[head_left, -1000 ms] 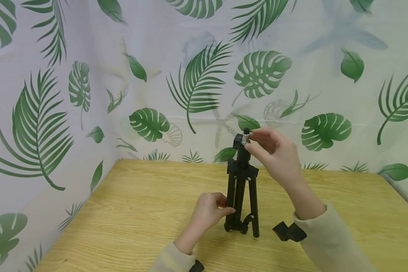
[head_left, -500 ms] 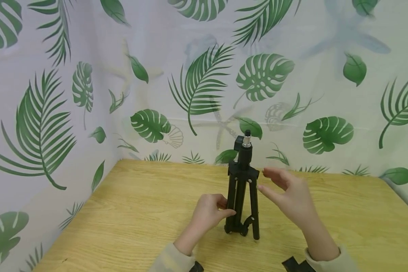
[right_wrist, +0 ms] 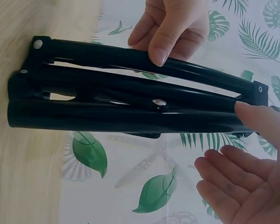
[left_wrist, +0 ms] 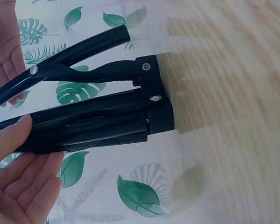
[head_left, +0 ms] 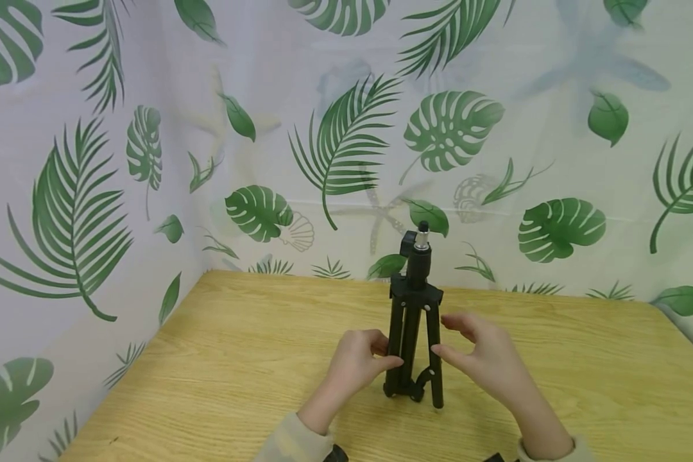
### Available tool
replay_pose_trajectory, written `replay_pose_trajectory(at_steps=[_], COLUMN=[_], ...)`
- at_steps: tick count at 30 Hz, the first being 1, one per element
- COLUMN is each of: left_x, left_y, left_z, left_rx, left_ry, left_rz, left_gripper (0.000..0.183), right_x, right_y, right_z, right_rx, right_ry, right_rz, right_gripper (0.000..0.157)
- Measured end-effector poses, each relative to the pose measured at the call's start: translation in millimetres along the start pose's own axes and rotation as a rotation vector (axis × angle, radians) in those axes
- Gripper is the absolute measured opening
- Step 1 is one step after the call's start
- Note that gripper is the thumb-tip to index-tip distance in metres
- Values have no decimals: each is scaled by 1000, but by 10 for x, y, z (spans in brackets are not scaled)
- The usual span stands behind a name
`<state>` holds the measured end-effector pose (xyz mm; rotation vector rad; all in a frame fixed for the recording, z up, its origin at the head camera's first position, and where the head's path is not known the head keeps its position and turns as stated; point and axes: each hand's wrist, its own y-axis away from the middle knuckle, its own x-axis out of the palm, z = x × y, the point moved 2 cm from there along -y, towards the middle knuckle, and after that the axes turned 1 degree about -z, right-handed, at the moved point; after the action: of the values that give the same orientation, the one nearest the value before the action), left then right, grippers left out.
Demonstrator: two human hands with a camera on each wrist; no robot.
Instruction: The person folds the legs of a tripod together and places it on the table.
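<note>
A black tripod stand (head_left: pixel 417 296) stands upright on the wooden table, its legs folded nearly together and one leg splayed a little to the right. A silver stud (head_left: pixel 421 240) with a black tip crowns it, beside a black knob (head_left: pixel 408 244). My left hand (head_left: pixel 355 358) grips the left leg, thumb in front and fingers behind, as the left wrist view also shows. On the other side is my right hand (head_left: pixel 487 359), fingers spread loosely, its thumb (right_wrist: pixel 259 119) right at the splayed leg in the right wrist view. Metal rivets (left_wrist: pixel 155 98) mark the leg joints.
The light wood tabletop (head_left: pixel 237 346) extends around the stand. Behind and to the left hangs a white cloth (head_left: pixel 346 58) printed with green leaves. Dark straps (head_left: pixel 336 454) show at the cuffs.
My right hand has come down from the silver stud at the top to beside the right leg. My left hand keeps its grip, and the stand stays in place.
</note>
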<state>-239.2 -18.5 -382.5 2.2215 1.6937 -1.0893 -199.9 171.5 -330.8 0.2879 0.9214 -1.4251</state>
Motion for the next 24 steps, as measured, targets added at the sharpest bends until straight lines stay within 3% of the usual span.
replay_pose_trajectory(at_steps=[13, 24], left_x=[-24, -49], left_y=[-1, 2], left_z=[15, -18], left_rx=[-9, 11], left_ry=[7, 17], left_rz=[32, 35], left_gripper=[17, 18], right_x=[81, 154], right_y=[-24, -47], right_z=[-126, -195], right_rx=[44, 25], right_ry=[61, 87], right_rz=[189, 235], right_gripper=[33, 16])
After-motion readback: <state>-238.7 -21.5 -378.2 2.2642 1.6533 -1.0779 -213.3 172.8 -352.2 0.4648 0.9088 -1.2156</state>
